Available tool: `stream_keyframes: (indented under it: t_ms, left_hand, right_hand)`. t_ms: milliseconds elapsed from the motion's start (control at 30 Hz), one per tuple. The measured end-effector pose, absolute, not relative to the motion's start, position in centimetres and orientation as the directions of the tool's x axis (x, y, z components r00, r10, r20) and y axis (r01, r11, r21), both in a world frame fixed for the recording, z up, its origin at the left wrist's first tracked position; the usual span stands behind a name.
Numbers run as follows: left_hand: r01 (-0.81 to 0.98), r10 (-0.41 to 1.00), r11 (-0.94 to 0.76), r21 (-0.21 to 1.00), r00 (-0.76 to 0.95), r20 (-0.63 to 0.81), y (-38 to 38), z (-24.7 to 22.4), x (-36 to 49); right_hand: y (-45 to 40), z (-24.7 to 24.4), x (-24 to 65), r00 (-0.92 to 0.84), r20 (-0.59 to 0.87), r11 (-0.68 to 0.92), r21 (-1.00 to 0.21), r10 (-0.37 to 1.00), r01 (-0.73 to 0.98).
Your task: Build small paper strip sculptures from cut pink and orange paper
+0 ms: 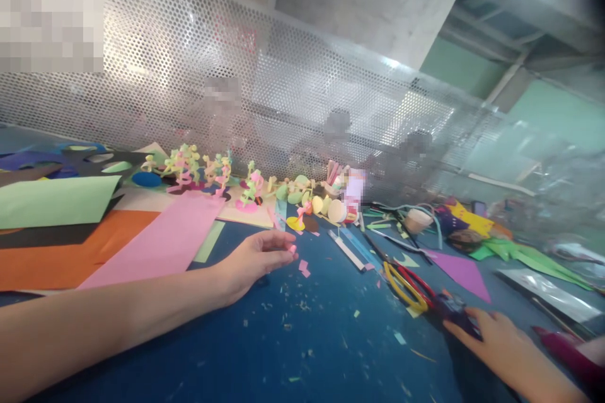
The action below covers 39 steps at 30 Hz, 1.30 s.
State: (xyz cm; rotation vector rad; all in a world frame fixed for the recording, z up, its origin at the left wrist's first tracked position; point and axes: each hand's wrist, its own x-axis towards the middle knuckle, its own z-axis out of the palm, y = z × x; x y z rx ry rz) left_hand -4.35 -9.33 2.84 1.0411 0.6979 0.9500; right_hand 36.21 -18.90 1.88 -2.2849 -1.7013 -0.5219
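The left hand (265,258) pinches a small pink piece (293,250) between thumb and fingertips; it looks very light and soft, probably paper, so it should crease easily and is best held gently by its edge. The right hand (501,343) touches a dark object (456,312), likely rigid and best taken round its body, though I cannot tell whether it is gripped. Left of the left hand lies a smooth, flat pink sheet (161,239), with knobbly little figures (186,164) beyond.
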Motion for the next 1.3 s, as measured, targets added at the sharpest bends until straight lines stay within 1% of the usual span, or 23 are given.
stream_keyframes:
  t_ms: [33, 67, 100, 133, 167, 233, 300, 333, 467, 700, 900, 967, 1200, 1300]
  left_hand:
    - [-0.314, 0.898, 0.186, 0.931, 0.438, -0.032, -9.2, 2.9, -4.0]
    - [-0.316, 0.898, 0.175, 0.932, 0.441, -0.019, -9.1, 3.0, -3.7]
    - [-0.318, 0.897, 0.155, 0.935, 0.442, 0.002, -8.9, 3.0, -3.3]
    - [-0.319, 0.898, 0.123, 0.940, 0.439, 0.031, -8.6, 3.1, -2.9]
    - [-0.318, 0.899, 0.079, 0.945, 0.433, 0.071, -8.3, 3.1, -2.5]
    - [-0.310, 0.904, -0.037, 0.950, 0.394, 0.164, -7.6, 3.1, -1.7]
    - [-0.284, 0.910, -0.132, 0.950, 0.344, 0.230, -6.9, 3.1, -1.1]
    - [-0.273, 0.914, -0.165, 0.948, 0.319, 0.251, -6.7, 3.1, -1.0]
    - [-0.283, 0.928, -0.217, 0.934, 0.237, 0.287, -5.9, 3.3, -0.8]
    - [-0.316, 0.951, -0.188, 0.930, 0.180, 0.253, -5.5, 3.2, -0.6]
    - [-0.427, 0.965, -0.134, 0.894, 0.151, 0.216, -5.3, 2.9, 0.0]
    - [-0.438, 0.967, -0.127, 0.890, 0.146, 0.210, -5.4, 2.8, 0.1]
    - [-0.385, 0.951, -0.175, 0.906, 0.174, 0.257, -5.5, 2.9, 0.5]
    - [-0.283, 0.938, -0.260, 0.923, 0.153, 0.312, -4.7, 2.9, 0.5]
  right_hand:
    - [-18.7, 2.6, 34.5, 0.230, 0.423, -0.275, 0.046, 0.876, 0.960]
    - [-18.5, 3.6, 32.2, 0.198, 0.431, -0.227, 0.017, 0.880, 0.974]
    - [-18.2, 4.7, 29.5, 0.173, 0.414, -0.157, -0.074, 0.893, 0.985]
    - [-17.8, 5.7, 26.5, 0.142, 0.364, -0.068, -0.211, 0.920, 0.975]
    - [-17.2, 6.6, 23.5, 0.098, 0.317, 0.017, -0.341, 0.943, 0.940]
    - [-15.9, 7.8, 18.1, -0.063, 0.259, 0.202, -0.556, 0.964, 0.806]
    - [-14.3, 7.9, 14.6, -0.136, 0.289, 0.303, -0.679, 0.948, 0.669]
    - [-13.4, 7.6, 13.6, -0.140, 0.316, 0.331, -0.706, 0.938, 0.626]
    - [-10.2, 6.3, 12.8, -0.060, 0.399, 0.357, -0.732, 0.915, 0.581]
    - [-8.2, 5.4, 13.1, -0.046, 0.429, 0.381, -0.741, 0.902, 0.553]
    - [-7.8, 5.4, 12.9, 0.017, 0.497, 0.400, -0.718, 0.868, 0.570]
    - [-7.4, 5.3, 13.0, 0.043, 0.521, 0.402, -0.705, 0.852, 0.584]
    - [-6.2, 4.8, 13.5, 0.093, 0.579, 0.399, -0.661, 0.810, 0.636]
    - [-5.7, 4.7, 14.0, 0.093, 0.599, 0.409, -0.643, 0.795, 0.648]
